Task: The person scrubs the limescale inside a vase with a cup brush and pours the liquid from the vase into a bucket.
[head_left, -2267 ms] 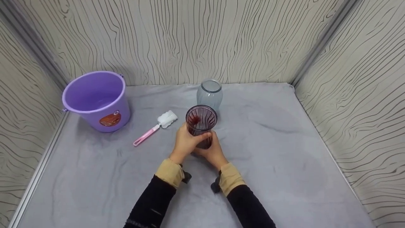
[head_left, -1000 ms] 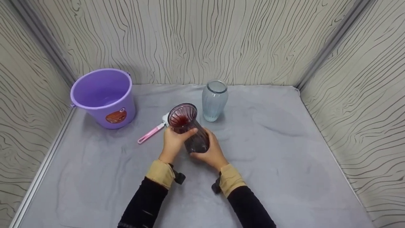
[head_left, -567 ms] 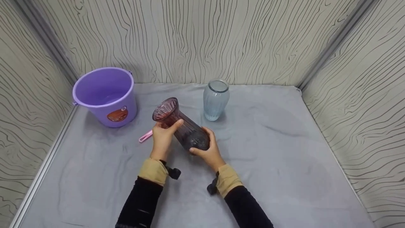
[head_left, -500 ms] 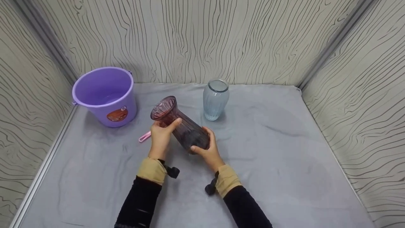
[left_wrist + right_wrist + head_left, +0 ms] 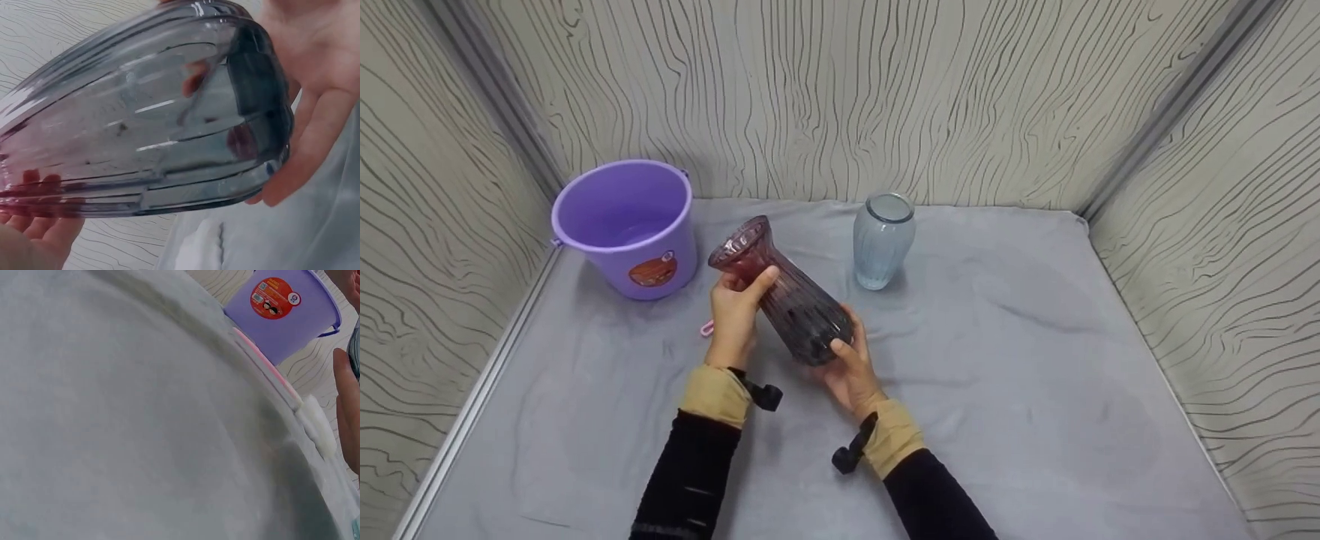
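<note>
Soft, even light from above — faint shadows lie under the bucket [image 5: 624, 225] and vase [image 5: 784, 296]. White glare streaks the vase glass in the left wrist view; the right wrist view is blurred — cloth [image 5: 112, 427] out of focus.

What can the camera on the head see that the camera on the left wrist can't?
Only the head view shows the purple bucket, the pale blue vase standing upright, a bit of the pink brush handle, the grey cloth and both sleeves. Only the left wrist view shows the dark vase's thick base from very near, with fingers seen through the glass. Both show the dark vase, tilted, gripped near its mouth by the left hand and at its base by the right hand.
</note>
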`<action>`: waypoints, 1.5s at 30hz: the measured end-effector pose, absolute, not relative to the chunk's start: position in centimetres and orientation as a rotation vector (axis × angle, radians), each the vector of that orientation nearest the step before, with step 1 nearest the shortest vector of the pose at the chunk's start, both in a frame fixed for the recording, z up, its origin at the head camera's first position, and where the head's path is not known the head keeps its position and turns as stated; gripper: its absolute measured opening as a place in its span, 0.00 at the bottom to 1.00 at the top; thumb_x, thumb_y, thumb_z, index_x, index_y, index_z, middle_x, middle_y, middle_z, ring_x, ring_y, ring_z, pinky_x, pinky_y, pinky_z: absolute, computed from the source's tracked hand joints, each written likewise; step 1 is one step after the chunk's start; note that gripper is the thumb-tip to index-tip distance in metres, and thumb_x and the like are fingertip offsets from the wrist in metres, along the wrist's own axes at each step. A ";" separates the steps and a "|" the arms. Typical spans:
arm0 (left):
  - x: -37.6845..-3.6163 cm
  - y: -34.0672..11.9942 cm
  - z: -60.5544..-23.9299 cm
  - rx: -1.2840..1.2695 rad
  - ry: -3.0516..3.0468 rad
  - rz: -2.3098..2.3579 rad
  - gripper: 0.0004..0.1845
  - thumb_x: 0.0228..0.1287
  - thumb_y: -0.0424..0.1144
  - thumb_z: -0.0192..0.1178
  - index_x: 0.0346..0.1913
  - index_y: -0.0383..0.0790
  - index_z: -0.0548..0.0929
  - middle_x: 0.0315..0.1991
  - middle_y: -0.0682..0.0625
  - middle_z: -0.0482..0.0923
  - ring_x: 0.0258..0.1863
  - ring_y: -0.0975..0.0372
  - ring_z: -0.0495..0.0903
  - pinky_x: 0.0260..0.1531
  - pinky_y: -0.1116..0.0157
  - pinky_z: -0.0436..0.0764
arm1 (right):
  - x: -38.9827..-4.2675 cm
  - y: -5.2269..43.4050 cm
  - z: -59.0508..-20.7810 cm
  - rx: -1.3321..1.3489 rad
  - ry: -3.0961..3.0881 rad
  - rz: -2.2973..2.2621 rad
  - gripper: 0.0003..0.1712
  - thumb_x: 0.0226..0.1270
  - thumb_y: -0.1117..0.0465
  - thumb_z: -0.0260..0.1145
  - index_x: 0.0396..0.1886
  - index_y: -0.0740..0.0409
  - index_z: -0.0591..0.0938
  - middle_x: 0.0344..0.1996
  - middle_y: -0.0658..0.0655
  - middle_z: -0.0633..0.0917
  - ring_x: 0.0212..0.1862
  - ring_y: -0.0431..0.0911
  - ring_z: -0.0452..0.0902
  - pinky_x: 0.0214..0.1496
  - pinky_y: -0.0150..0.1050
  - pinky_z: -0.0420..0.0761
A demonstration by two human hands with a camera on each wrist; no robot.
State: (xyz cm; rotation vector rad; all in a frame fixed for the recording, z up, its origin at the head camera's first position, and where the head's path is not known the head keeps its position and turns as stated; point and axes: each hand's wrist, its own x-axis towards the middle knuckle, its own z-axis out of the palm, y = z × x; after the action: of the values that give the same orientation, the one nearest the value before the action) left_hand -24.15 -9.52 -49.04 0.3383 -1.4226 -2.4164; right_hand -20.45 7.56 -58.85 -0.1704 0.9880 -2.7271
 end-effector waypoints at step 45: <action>-24.8 -13.6 -47.2 0.112 -1.204 -2.676 0.39 0.74 0.26 0.53 0.81 0.46 0.50 0.76 0.40 0.59 0.55 0.58 0.78 0.55 0.57 0.79 | -23.0 3.0 -51.2 -0.027 1.328 -2.712 0.45 0.62 0.58 0.72 0.77 0.47 0.61 0.67 0.63 0.72 0.55 0.55 0.81 0.50 0.57 0.84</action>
State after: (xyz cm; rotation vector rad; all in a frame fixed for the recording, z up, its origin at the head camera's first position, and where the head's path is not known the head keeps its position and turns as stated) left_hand -24.79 -13.60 -47.20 0.1123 -1.2039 -2.6759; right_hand -22.95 2.97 -51.20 -0.0267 1.3278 -2.7122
